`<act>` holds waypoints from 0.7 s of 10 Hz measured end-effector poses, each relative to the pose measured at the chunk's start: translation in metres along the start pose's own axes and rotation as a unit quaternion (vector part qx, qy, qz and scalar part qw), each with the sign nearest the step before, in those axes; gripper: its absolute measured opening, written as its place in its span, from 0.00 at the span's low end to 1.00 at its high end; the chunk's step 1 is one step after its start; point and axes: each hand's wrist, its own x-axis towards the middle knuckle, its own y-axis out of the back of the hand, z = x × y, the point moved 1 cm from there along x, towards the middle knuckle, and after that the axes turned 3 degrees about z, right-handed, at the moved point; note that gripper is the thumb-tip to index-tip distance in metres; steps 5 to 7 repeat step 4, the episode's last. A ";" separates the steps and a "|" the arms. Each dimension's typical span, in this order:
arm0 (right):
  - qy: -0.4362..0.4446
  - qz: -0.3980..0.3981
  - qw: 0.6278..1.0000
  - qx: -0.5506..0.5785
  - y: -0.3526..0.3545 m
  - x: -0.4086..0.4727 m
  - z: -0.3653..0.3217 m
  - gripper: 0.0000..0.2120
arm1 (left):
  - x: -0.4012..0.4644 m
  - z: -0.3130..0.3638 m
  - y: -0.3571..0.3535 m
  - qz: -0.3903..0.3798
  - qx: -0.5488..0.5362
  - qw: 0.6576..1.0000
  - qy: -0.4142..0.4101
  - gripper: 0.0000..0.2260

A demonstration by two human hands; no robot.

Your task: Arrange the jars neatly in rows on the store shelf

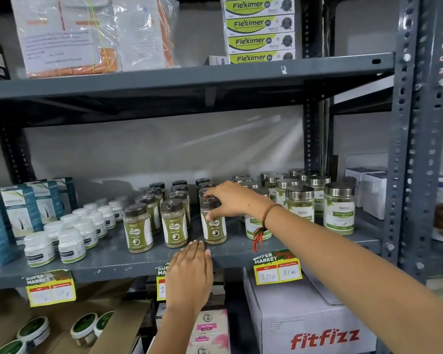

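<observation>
Right hand fingers pinch 1 of 3 front dark-lidded jars; left hand fingers pressed together on shelf.

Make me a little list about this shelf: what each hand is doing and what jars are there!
right hand: fingers grip the front brown-lid jar near its lid
left hand: flat, open, fingertips on the shelf edge
brown-lid jars: three rows, all upright
steel-lid jars: to the right
white bottles: to the left
price tag: 170 and 85
</observation>
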 end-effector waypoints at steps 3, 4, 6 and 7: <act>-0.012 0.079 0.996 -0.027 0.013 -0.028 0.001 0.36 | 0.003 -0.004 0.003 -0.049 -0.001 0.999 -0.002 0.24; -0.004 0.150 0.989 -0.004 0.023 -0.044 0.004 0.31 | 0.009 -0.004 0.006 -0.063 0.007 0.998 -0.003 0.23; -0.004 0.150 0.989 -0.004 0.023 -0.044 0.004 0.31 | 0.009 -0.004 0.006 -0.063 0.007 0.998 -0.003 0.23; -0.004 0.150 0.989 -0.004 0.023 -0.044 0.004 0.31 | 0.009 -0.004 0.006 -0.063 0.007 0.998 -0.003 0.23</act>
